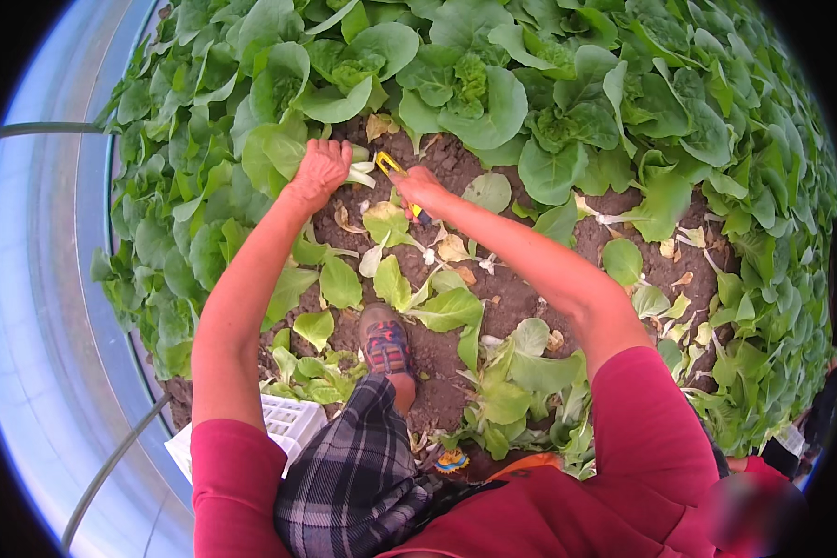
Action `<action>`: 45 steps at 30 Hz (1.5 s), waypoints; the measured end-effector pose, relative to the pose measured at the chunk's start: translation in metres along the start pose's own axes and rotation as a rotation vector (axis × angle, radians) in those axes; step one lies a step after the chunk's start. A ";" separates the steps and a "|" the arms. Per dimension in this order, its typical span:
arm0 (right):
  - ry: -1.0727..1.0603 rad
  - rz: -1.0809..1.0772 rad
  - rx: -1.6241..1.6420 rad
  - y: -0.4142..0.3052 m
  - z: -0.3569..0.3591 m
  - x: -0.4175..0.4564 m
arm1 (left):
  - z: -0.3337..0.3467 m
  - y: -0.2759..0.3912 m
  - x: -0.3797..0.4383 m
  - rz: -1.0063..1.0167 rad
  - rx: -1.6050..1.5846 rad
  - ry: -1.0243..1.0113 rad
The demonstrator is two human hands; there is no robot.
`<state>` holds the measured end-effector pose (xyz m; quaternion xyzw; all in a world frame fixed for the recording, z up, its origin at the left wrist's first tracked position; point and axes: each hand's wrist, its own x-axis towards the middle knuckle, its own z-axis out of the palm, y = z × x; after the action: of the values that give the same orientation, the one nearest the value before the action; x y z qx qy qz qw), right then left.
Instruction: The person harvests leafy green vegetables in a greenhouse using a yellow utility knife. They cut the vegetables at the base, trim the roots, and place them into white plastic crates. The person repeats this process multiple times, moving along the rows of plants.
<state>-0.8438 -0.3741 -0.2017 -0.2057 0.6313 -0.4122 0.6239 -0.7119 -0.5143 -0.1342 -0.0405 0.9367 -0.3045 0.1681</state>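
My left hand (323,169) is closed around the pale stems of a leafy green plant (274,150), whose leaves fan out to the left of it. Several white stalks stick out on the right side of that hand. Just to the right, my right hand (418,188) grips a yellow utility knife (388,164), its front end pointing up and left towards the stalks. The dark end of the handle shows below the fingers. Whether the knife touches the stalks I cannot tell.
Dense leafy green plants (467,91) stand ahead and along both sides. Cut leaves (446,309) and dry ones lie on brown soil (446,376) around my shoe (385,342). A white plastic crate (293,418) sits at lower left, near a translucent sheet wall (35,279). Part of another person (757,467) shows at lower right.
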 end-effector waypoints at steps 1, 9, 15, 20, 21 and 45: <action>0.004 0.019 -0.003 -0.001 0.000 0.003 | -0.002 0.000 0.001 0.007 -0.008 0.010; -0.249 0.156 0.020 0.003 0.002 -0.043 | -0.008 -0.005 -0.008 -0.121 -0.174 -0.071; 0.032 -0.088 0.288 0.061 -0.007 -0.159 | -0.121 0.002 -0.049 -0.528 -1.070 0.183; 0.160 -0.310 0.446 0.041 -0.020 -0.217 | -0.171 0.021 -0.100 -0.618 -1.982 0.026; 0.154 -0.313 0.551 0.030 -0.021 -0.225 | -0.176 0.027 -0.109 -0.618 -2.002 0.021; 0.026 -0.754 -0.746 -0.002 0.021 -0.195 | -0.116 0.099 -0.162 -0.300 -2.197 -0.304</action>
<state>-0.7971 -0.2303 -0.0772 -0.6212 0.6250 -0.3578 0.3090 -0.5963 -0.3400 -0.0570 -0.3161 0.6526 0.6789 0.1154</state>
